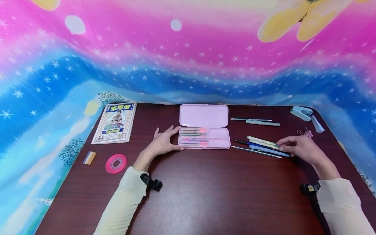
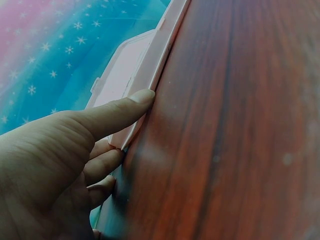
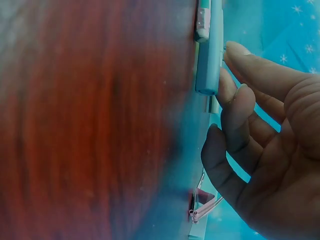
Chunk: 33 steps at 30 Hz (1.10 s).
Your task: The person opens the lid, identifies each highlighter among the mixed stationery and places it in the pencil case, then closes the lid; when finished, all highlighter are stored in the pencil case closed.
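A pink pencil case (image 1: 220,143) lies with its lid raised at the back, several pens with orange and pink ends in its left compartment. My left hand (image 1: 163,142) holds the case's left end, thumb at the front corner and fingers at the back. In the left wrist view the thumb presses along the case's side wall (image 2: 145,80). My right hand (image 1: 302,148) pinches the right end of a pale patterned pen (image 1: 262,142) between thumb and index finger. Beside it lie a light-blue pen (image 1: 268,150), a dark blue pen and a pencil (image 1: 255,152).
Behind lie another pencil (image 1: 249,119) and a grey-green pen (image 1: 262,123). A white stapler (image 1: 302,113) and pink binder clips (image 1: 308,133) sit at the right. At the left are a book (image 1: 114,122), an eraser (image 1: 89,158) and a pink tape roll (image 1: 109,163).
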Tool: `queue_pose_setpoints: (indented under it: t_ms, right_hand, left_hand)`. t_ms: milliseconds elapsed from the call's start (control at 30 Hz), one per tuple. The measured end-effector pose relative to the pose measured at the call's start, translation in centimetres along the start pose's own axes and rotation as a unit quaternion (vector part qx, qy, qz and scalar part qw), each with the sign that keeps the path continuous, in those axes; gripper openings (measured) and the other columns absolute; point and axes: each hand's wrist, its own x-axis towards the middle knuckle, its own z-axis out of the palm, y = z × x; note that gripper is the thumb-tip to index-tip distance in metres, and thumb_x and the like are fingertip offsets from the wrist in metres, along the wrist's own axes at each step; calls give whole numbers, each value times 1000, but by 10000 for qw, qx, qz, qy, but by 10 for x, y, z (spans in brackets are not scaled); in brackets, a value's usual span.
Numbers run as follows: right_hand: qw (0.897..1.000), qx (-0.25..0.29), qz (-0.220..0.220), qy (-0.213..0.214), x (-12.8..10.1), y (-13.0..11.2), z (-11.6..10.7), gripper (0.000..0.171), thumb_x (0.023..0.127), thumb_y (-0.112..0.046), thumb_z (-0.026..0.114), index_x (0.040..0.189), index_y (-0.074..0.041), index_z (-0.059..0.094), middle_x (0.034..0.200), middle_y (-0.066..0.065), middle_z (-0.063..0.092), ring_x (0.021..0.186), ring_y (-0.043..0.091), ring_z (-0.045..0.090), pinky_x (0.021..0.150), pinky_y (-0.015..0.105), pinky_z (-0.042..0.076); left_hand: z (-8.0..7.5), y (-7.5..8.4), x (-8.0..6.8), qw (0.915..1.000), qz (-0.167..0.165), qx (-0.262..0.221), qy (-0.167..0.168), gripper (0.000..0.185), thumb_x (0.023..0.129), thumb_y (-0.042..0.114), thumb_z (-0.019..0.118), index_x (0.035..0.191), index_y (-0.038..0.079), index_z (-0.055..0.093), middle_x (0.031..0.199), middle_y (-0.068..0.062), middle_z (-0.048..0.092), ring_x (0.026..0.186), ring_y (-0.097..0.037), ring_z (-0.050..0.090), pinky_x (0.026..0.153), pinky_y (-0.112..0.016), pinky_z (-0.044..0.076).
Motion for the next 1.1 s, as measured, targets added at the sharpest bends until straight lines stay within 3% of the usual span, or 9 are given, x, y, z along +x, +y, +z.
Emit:
queue_pose_setpoints:
  t_ms: [200,533,667,800,833,900,1000,1067,1100]
  right_hand:
    - [9995,-271,-67,117,3,-2,5,22,95,-20,72,111,-7,76,101,10,76,71,10,56,62,25,48]
    - [9983,-565,-92,111,8,-4,3,19,95,-20,70,110,-11,78,101,9,77,78,14,54,67,25,42]
    - [9966,-732,-233,303,6,-1,1,18,96,-21,70,108,-13,79,89,5,77,70,13,50,65,28,39]
    - [9966,-582,-385,449,5,0,-4,19,98,-24,68,108,-12,79,66,1,66,60,13,46,97,51,36]
    - [9966,-529,-414,472,4,-1,-5,20,98,-25,68,108,-13,79,62,2,63,59,14,47,107,59,28]
    - [9971,-379,-451,480,4,-3,-7,22,99,-27,66,110,-12,78,60,5,61,60,18,50,116,73,4]
    - [9969,-380,-417,541,5,-8,-10,27,100,-35,65,111,-15,78,71,7,69,64,20,56,116,59,32]
    - [9969,-359,-400,570,7,-15,-12,30,99,-39,64,113,-15,78,81,8,74,68,20,58,89,41,52]
    - [9969,-362,-391,573,9,-19,-12,31,99,-41,64,113,-16,78,83,9,73,66,19,57,71,35,50]
  left_hand:
    - [-1,0,0,10000,-24,-48,-24,97,80,48,83,159,19,35,163,-19,34,152,-34,34,123,-66,-1]
    - [-1,0,1,10000,-37,-44,-20,96,80,48,82,160,20,35,164,-19,32,151,-35,36,123,-66,-1]
    - [0,0,1,10000,-35,-36,-12,96,80,48,82,159,20,35,164,-19,33,151,-35,35,123,-67,0]
    - [0,0,1,10000,-2,-21,11,95,80,47,83,159,19,37,163,-20,34,152,-34,34,123,-67,0]
    - [0,0,1,10000,5,-19,12,95,80,47,83,159,19,37,163,-19,34,152,-33,34,123,-67,0]
    - [0,0,1,10000,9,-22,5,95,80,47,83,159,19,37,163,-20,34,152,-34,34,123,-67,0]
    - [0,0,0,10000,2,-10,-5,96,80,48,82,159,19,36,163,-20,34,152,-35,35,123,-67,0]
    - [0,0,0,10000,-5,-13,1,96,80,48,82,159,19,36,163,-20,34,151,-35,35,123,-67,0]
    - [0,0,0,10000,-7,-10,8,96,80,48,82,159,20,36,163,-20,34,151,-35,35,123,-67,0]
